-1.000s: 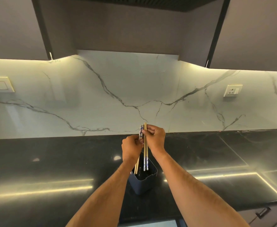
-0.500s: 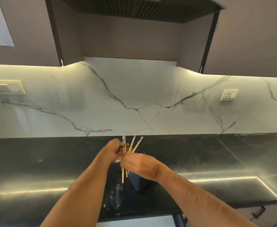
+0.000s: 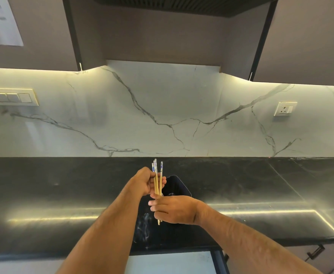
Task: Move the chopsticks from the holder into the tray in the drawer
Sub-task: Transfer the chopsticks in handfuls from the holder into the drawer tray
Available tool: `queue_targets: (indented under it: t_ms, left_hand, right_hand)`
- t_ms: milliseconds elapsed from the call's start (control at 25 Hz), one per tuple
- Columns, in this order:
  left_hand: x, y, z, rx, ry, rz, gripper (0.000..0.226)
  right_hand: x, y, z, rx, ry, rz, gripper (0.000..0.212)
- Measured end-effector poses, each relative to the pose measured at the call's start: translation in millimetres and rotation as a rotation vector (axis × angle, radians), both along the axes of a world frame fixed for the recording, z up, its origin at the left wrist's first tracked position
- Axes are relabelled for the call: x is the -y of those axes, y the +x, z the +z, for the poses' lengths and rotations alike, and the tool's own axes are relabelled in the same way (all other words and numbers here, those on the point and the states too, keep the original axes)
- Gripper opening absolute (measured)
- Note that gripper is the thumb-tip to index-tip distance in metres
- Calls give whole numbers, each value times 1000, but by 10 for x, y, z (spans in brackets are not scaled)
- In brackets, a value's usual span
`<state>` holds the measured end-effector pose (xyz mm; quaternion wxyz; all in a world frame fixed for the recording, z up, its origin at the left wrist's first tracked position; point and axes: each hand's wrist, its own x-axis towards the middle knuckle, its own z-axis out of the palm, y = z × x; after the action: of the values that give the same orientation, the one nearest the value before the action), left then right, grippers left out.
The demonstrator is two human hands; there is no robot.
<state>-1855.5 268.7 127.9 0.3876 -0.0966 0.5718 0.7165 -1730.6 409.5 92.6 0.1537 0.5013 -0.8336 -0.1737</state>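
Note:
A bundle of wooden chopsticks (image 3: 157,179) with blue-and-white tops stands nearly upright above the black counter. My left hand (image 3: 144,182) grips the bundle's upper half. My right hand (image 3: 174,209) is wrapped around its lower half, with the tips poking out below the fist. Behind my right hand the dark holder (image 3: 179,184) stands on the counter, and its inside looks dark. A strip of the open drawer (image 3: 170,262) shows at the bottom edge; no tray can be made out in it.
The black counter (image 3: 261,194) runs the full width, backed by a white marble wall. A socket (image 3: 284,108) sits at right, a switch plate (image 3: 10,96) at left. Dark cabinets and a hood hang overhead. A drawer handle (image 3: 316,252) shows at lower right.
The chopsticks have come out of the holder and been gathered from a fanned spread into one upright bundle. My right hand dropped from their tops to their lower ends.

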Motion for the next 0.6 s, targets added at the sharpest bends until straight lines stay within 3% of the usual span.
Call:
queue_targets:
  t_ms: [160, 440, 520, 600]
  left_hand:
    - [-108, 29, -43, 47, 76, 58, 35]
    - [-189, 24, -70, -97, 134, 95, 25]
    - [-203, 8, -89, -119, 129, 154, 27]
    - [-220, -13, -111, -153, 111, 223, 29]
  right_hand:
    - [-41, 12, -33, 36, 53, -36, 20]
    - [-186, 111, -144, -91, 189, -186, 7]
    - [-235, 122, -194, -93, 74, -229, 11]
    - [-243, 122, -240, -117, -279, -270, 16]
